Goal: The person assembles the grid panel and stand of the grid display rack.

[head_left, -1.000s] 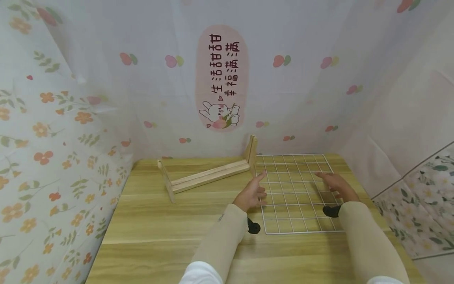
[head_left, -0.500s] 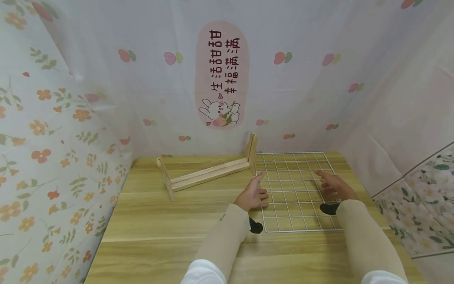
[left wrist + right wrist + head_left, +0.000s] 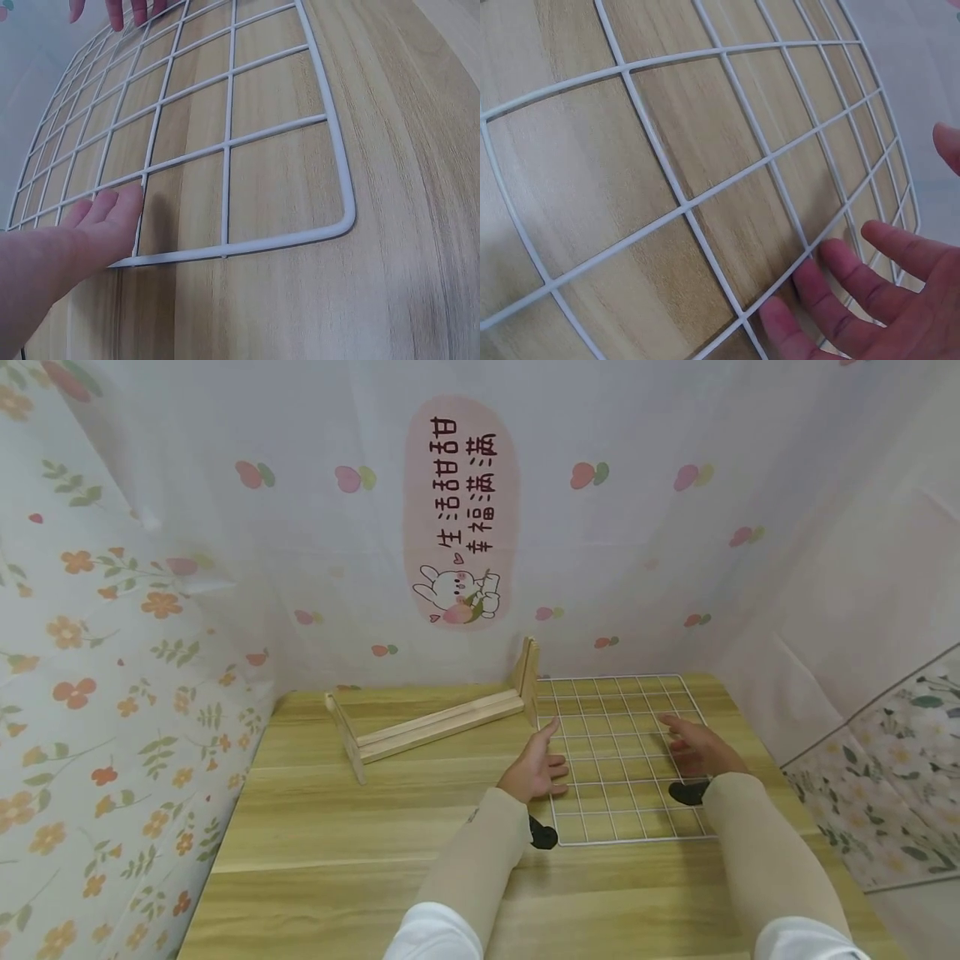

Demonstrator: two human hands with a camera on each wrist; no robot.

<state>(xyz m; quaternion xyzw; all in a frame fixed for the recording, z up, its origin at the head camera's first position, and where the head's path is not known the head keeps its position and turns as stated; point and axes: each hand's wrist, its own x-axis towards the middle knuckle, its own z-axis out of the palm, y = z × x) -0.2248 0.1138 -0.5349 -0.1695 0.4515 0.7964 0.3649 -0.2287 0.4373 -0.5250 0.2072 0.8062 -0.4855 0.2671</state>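
Note:
A white wire grid panel (image 3: 636, 842) lies flat on the wooden table, right of the middle. At its left edge is my left hand (image 3: 534, 768), thumb raised and fingers loosely extended. In the left wrist view, the fingertips (image 3: 129, 201) reach over the outer wire. Over the grid's right part is my right hand (image 3: 701, 747), palm turned inward. Its relaxed fingers (image 3: 838, 262) are spread close to the wires in the right wrist view; whether they touch is unclear. Neither hand grips the panel.
Left of the grid stands a pale wooden rack frame (image 3: 442, 724), a long double bar with an upright at each end. Its right upright (image 3: 528, 681) is beside the grid's far left corner. A printed cloth (image 3: 300, 543) hangs behind the table.
My left hand has shifted slightly right, its fingertips further over the grid's edge. The right hand has turned a little inward, showing more fingers. Head view tilts slightly; grid and rack stay put.

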